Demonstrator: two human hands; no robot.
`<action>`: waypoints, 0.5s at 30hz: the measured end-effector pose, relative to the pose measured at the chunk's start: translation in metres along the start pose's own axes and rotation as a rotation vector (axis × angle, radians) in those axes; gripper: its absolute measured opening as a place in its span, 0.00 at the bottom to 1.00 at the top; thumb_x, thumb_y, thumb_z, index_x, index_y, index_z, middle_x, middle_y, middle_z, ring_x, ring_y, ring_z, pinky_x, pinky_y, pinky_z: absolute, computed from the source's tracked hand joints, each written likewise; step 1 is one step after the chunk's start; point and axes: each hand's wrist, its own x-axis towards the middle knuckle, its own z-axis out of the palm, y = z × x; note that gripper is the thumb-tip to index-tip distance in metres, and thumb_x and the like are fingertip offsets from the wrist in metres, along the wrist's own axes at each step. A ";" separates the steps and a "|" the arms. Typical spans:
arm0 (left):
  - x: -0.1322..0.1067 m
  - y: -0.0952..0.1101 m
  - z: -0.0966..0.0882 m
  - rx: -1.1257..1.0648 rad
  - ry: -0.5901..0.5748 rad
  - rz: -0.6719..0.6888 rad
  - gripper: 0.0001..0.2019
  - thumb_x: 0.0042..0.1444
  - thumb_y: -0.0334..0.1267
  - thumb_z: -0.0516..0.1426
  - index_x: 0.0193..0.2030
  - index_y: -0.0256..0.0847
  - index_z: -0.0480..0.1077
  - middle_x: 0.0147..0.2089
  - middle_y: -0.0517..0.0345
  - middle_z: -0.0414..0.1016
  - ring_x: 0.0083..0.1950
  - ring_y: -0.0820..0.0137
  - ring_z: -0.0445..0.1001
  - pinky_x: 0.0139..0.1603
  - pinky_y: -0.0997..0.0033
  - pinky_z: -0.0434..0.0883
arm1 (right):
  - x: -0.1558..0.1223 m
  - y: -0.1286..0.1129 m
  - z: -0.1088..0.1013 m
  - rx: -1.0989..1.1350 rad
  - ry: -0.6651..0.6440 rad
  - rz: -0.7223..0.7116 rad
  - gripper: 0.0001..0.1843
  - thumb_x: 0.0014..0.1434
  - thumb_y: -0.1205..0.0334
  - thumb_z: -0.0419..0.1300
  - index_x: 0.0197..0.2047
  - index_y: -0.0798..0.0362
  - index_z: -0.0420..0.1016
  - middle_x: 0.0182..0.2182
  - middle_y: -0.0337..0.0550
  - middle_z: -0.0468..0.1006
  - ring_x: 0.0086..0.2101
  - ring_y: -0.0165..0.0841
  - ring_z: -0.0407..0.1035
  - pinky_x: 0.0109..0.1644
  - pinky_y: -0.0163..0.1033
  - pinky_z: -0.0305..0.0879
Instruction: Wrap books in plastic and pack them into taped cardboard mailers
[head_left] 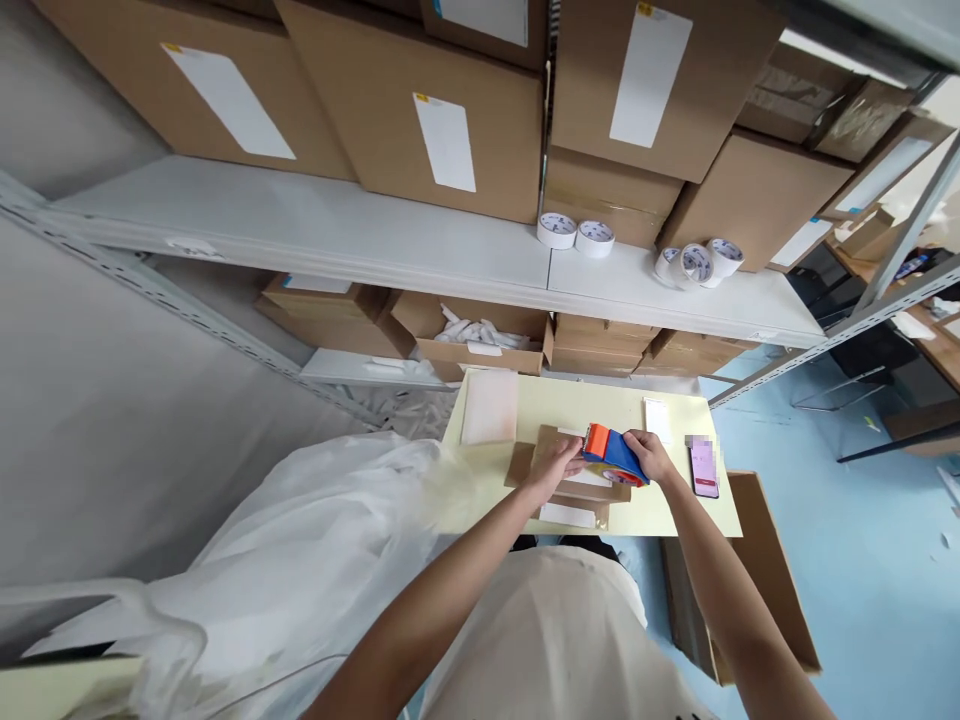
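Note:
My right hand (651, 455) is wrapped round the back end of a blue and orange tape dispenser (618, 452), which is held over a small brown cardboard box (545, 440) on the table. At the dispenser's orange front end is my left hand (553, 470), its fingers stretched out along the box top. Whether those fingertips touch the dispenser or the tape, I cannot tell. White labels show on the cardboard, one of them on the part nearest me (568, 515). Much of the box top is hidden beneath the dispenser and my hands.
The pale yellow table (637, 515) bears a translucent white sheet (490, 405), a white card-like item (657, 420) and a phone (703, 467). Tape rolls (576, 235) and large cartons (457, 110) fill the shelf. An open carton (772, 570) stands right; white plastic wrap (315, 550) lies left.

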 end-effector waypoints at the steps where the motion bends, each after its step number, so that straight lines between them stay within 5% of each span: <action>1: 0.000 0.004 0.002 -0.050 0.022 -0.040 0.29 0.53 0.62 0.56 0.49 0.38 0.72 0.47 0.47 0.80 0.51 0.59 0.77 0.55 0.58 0.70 | 0.000 0.000 0.000 -0.002 0.003 -0.003 0.30 0.56 0.32 0.46 0.21 0.50 0.58 0.18 0.34 0.57 0.22 0.28 0.52 0.25 0.35 0.53; 5: 0.002 0.016 0.004 -0.157 0.105 -0.065 0.25 0.42 0.58 0.66 0.38 0.38 0.74 0.42 0.50 0.80 0.48 0.62 0.78 0.54 0.63 0.68 | -0.002 0.000 0.001 -0.001 0.002 -0.020 0.30 0.57 0.32 0.46 0.21 0.51 0.59 0.18 0.35 0.59 0.22 0.28 0.53 0.25 0.35 0.54; 11: 0.006 0.024 -0.003 -0.248 -0.029 -0.248 0.25 0.37 0.56 0.69 0.35 0.39 0.73 0.37 0.54 0.80 0.43 0.63 0.78 0.53 0.56 0.66 | -0.005 0.000 0.001 -0.040 0.012 -0.044 0.31 0.57 0.31 0.45 0.21 0.51 0.60 0.18 0.35 0.59 0.22 0.28 0.53 0.26 0.35 0.53; 15: 0.012 0.016 -0.004 -0.319 -0.032 -0.241 0.22 0.37 0.51 0.71 0.33 0.38 0.72 0.34 0.57 0.79 0.42 0.64 0.78 0.53 0.56 0.65 | -0.004 0.001 0.002 -0.068 0.003 -0.057 0.31 0.56 0.30 0.44 0.20 0.50 0.57 0.18 0.34 0.57 0.22 0.28 0.52 0.25 0.35 0.52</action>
